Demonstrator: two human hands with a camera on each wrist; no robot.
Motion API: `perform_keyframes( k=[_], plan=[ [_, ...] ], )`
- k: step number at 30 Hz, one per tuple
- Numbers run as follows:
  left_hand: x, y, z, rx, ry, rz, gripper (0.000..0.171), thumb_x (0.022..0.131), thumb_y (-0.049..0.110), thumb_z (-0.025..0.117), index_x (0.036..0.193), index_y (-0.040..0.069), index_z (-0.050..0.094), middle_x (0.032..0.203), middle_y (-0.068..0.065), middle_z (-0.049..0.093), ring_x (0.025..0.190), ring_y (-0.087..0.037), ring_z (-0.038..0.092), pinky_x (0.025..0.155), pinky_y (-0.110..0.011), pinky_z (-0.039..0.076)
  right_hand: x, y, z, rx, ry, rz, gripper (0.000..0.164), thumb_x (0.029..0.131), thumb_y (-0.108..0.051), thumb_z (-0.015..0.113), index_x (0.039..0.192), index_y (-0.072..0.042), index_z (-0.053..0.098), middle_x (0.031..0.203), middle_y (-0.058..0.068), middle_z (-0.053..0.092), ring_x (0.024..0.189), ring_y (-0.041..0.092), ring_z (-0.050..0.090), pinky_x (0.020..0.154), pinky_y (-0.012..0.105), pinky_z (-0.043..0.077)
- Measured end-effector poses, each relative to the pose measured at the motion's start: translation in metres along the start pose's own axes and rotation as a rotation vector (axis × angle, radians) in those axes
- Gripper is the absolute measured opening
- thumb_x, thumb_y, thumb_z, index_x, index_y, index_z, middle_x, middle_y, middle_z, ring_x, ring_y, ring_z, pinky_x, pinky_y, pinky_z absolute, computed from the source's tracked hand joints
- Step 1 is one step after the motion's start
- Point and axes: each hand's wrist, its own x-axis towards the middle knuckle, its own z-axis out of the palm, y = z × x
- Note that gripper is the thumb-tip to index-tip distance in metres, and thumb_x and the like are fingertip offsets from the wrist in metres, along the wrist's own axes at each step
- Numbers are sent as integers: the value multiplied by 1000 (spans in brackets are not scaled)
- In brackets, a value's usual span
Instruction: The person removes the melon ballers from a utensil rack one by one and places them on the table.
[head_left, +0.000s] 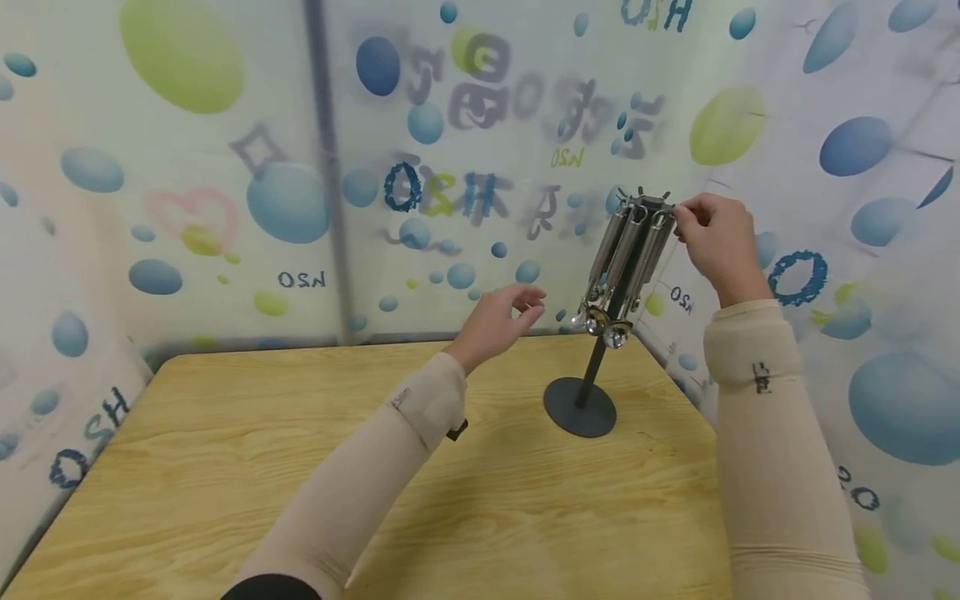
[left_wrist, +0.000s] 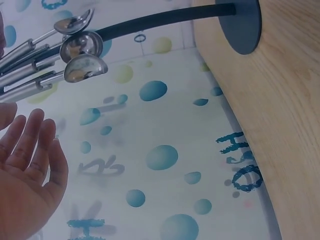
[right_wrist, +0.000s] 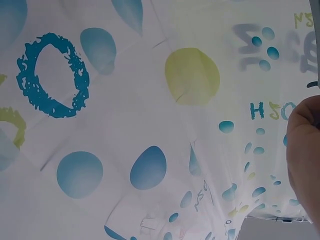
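Printed sheeting [head_left: 187, 167]: pale, patterned with blue and green ovals and lettering; begins at the far left and runs behind everything to the far right.

Tabletop [head_left: 247, 433]: light wood grain, rounded far left corner; lies below both arms.

Left sleeve [head_left: 360, 467]: beige, long, with a small dark mark near the cuff; crosses above the tabletop. A small black object [head_left: 457, 430] shows under the cuff.

Left hand [head_left: 502, 317]: raised left of the stand, apart from it; fingers loosely bent and slightly parted, holding nothing. The left wrist view shows its palm near the lower ends of the utensils.

Stand [head_left: 594, 367]: dark post on a flat round base [head_left: 577, 421]; placed on the right part of the tabletop, towards its far edge.

Metal utensils [head_left: 617, 250]: several, silver-coloured and shiny, hung close together round the post from a dark top holder [head_left: 651, 201]; handles up, rounded bowls down, clear of the tabletop.

Right hand [head_left: 720, 242]: at the right side of the holder; thumb and forefinger pinching the upper end of the rightmost utensil, the exact part between them too small to tell.

Right sleeve [head_left: 772, 450]: beige, dark marking on the cuff; rises from the lower right.
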Motion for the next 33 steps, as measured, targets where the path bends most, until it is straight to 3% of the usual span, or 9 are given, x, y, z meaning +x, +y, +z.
perform_keyframes(
  k=[21,33],
  plan=[
    [32,18,16,-50,20,-17,29,107,27,55,132,13,63,117,-1,68,104,-15,62,85,-34,53,3,2,2,9,11,-5,41,109,-32,45,128,-2,65,112,15,64,95,21,58,83,34,49],
    [56,25,27,-78,64,-53,28,107,24,56,130,11,63,119,-2,69,102,-16,63,85,-33,53,3,4,0,20,34,-64,38,109,-30,47,122,0,67,105,14,64,86,16,57,78,32,48]
  ],
)
